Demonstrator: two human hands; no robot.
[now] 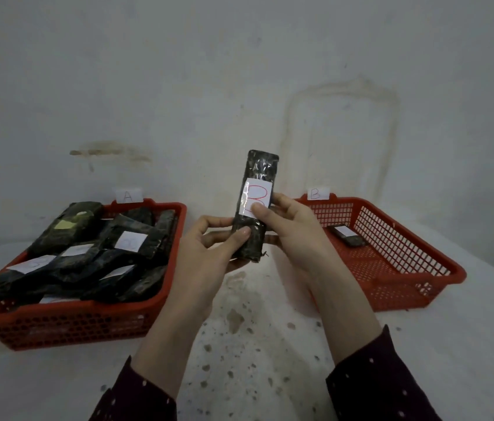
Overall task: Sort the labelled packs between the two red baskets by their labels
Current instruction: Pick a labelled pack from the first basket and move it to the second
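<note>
Both hands are holding one dark foil pack (258,170) upright above the speckled counter (258,344).

The left hand (209,250) is gripping the pack's lower end, with its thumb lying across the front. The right hand (289,227) is clamping the pack's right edge. Its thumb is pressing on the lower corner of the white label (257,197), which is showing a red letter B.

Out to the left of the left hand, a red basket tagged A (66,309) is carrying a heap of dark packs (88,253) with white labels. To the right of the right hand, and partly behind it, a red basket tagged B (391,300) is holding a single dark pack (346,236), which is lying flat toward the basket's far side.
</note>
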